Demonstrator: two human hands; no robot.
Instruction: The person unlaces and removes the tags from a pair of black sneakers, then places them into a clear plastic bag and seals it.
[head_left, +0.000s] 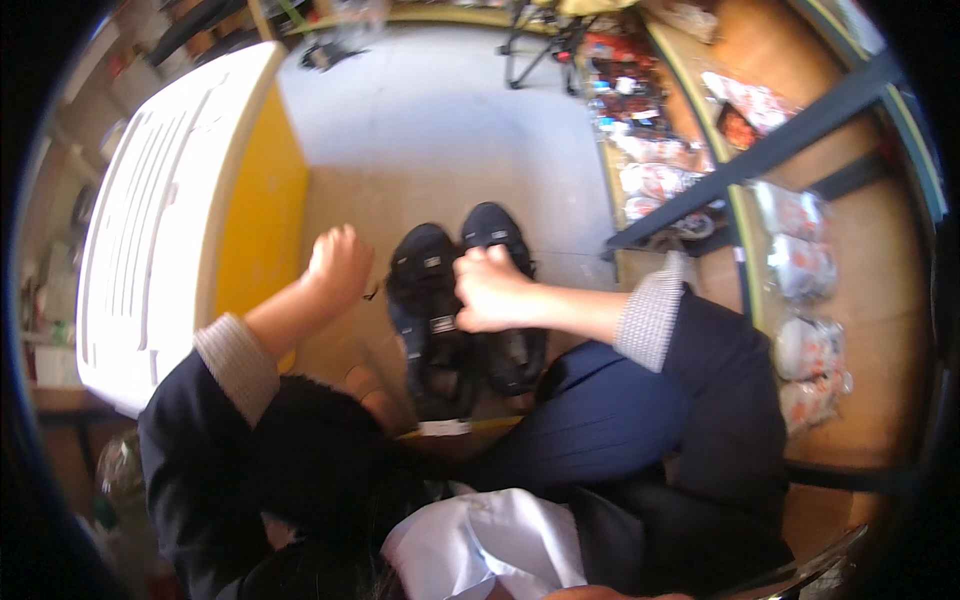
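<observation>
A pair of black sandals stands side by side before me: the left sandal (433, 281) and the right sandal (491, 221). Pale patches show on their dark straps. My right hand (491, 291) lies over the inner side of the right sandal with its fingers bent; whatever is under the fingers is hidden. To the left of the sandals, apart from them, my left hand (339, 264) is raised with curled fingers. Blur hides whether it holds anything. A small dark strip (370, 295) shows just below that hand.
At left stands a large white and yellow box-shaped thing (262, 195) with a ridged top. Wooden shelves with a dark metal frame (780, 142) at right carry bagged goods (802, 266). Black stand legs (540, 52) are at the back. A yellow edge with a white label (444, 428) is between my legs.
</observation>
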